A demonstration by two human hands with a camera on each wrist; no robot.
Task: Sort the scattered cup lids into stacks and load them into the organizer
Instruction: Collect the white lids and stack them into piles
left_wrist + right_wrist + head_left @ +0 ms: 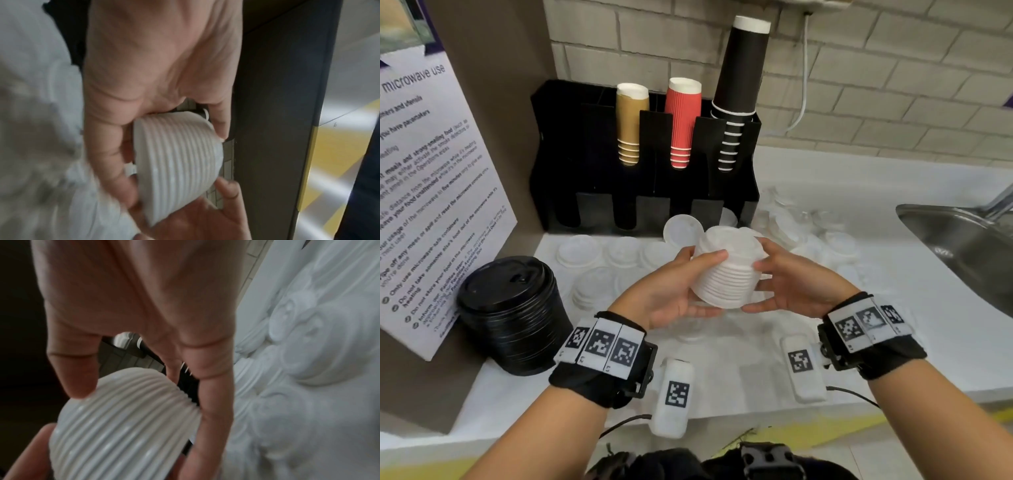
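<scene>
Black wristbands (599,377) w/ white square-code tags, cables.

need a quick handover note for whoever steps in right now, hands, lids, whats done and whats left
Left hand and right hand: both grip one white lid stack above the counter.
Black lid stack stands on the counter at left, not loaded.
Loose white lids lie in front of and right of the organizer.
Organizer's upper slots hold cups; one lower slot shows a white lid, the others look dark.
Left: load both stacks, stack the rest.

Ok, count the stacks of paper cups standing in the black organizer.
3, side by side in the black plastic organizer: a gold ribbed cup stack leftmost, a red ribbed cup stack in the middle, a tall black cup stack rightmost. Other slots look empty.
</scene>
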